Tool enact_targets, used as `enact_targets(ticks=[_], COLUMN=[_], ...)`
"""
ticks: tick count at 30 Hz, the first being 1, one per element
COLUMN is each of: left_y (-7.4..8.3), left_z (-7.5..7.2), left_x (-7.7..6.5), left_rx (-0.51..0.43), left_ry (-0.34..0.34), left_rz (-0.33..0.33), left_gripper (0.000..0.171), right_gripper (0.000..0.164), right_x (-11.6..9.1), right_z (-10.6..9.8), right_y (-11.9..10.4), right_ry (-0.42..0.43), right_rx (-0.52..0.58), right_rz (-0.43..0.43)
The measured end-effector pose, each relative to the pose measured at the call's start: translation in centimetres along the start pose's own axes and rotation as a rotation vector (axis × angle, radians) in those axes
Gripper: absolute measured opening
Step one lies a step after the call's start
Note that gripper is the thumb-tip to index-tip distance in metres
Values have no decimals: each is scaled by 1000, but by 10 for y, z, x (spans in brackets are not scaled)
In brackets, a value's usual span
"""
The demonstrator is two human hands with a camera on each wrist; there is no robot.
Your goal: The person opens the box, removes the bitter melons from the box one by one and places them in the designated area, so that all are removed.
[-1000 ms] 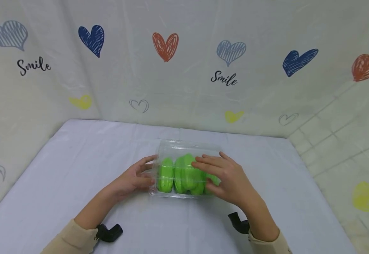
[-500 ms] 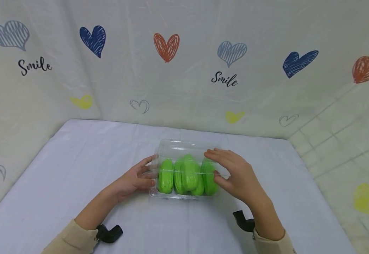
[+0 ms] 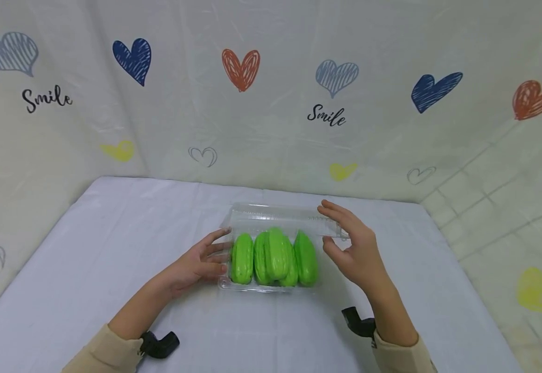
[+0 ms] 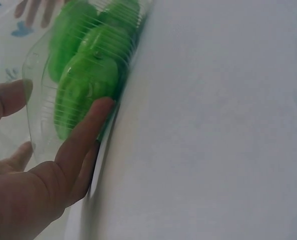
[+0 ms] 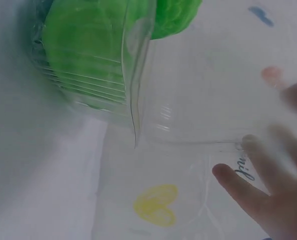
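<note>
A clear plastic clamshell box (image 3: 271,289) lies at the middle of the table in the head view. Several bright green, elongated, ribbed pieces (image 3: 277,254) that look like gourds lie in its base. Its transparent lid (image 3: 275,212) stands raised toward the back. My left hand (image 3: 201,264) rests against the box's left end, fingers spread along the wall; the left wrist view shows fingertips (image 4: 104,104) on the ribbed side. My right hand (image 3: 356,248) is by the lid's right corner, thumb and fingers apart. In the right wrist view its extended fingers (image 5: 241,185) meet the lid's edge.
A white cloth covers the table (image 3: 159,207). Behind it hangs a pale curtain (image 3: 280,145) printed with hearts and "Smile". Dark curved mounts (image 3: 160,344) stick out at both wrists, beside beige sleeves (image 3: 107,349).
My right hand has moved right and back from over the box, and the lid has swung up and back, uncovering the green pieces. The left hand has stayed at the left end.
</note>
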State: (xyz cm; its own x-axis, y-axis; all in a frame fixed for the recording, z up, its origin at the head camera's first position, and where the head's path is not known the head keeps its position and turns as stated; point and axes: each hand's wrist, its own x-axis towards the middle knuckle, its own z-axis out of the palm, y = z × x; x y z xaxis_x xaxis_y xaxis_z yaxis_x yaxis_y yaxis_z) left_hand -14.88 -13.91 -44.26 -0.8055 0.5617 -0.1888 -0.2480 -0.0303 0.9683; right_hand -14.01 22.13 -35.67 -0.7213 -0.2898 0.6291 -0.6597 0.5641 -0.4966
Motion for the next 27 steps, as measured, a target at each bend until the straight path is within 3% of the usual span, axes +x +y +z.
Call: enact_targets(ticks=[6, 15, 27], left_y=[0, 2, 2], left_z=[0, 1, 1], left_x=[1, 0, 1], left_rx=[16, 21, 24], left_ry=[-9, 1, 5], left_rz=[8, -5, -12], left_gripper=[90, 90, 90], right_gripper=[66, 71, 63], right_x=[-2, -4, -8], right_z=[1, 4, 10], right_y=[8, 18, 34], right_ry=[71, 73, 34], right_rx=[93, 297, 334], right_rz=[127, 222, 282])
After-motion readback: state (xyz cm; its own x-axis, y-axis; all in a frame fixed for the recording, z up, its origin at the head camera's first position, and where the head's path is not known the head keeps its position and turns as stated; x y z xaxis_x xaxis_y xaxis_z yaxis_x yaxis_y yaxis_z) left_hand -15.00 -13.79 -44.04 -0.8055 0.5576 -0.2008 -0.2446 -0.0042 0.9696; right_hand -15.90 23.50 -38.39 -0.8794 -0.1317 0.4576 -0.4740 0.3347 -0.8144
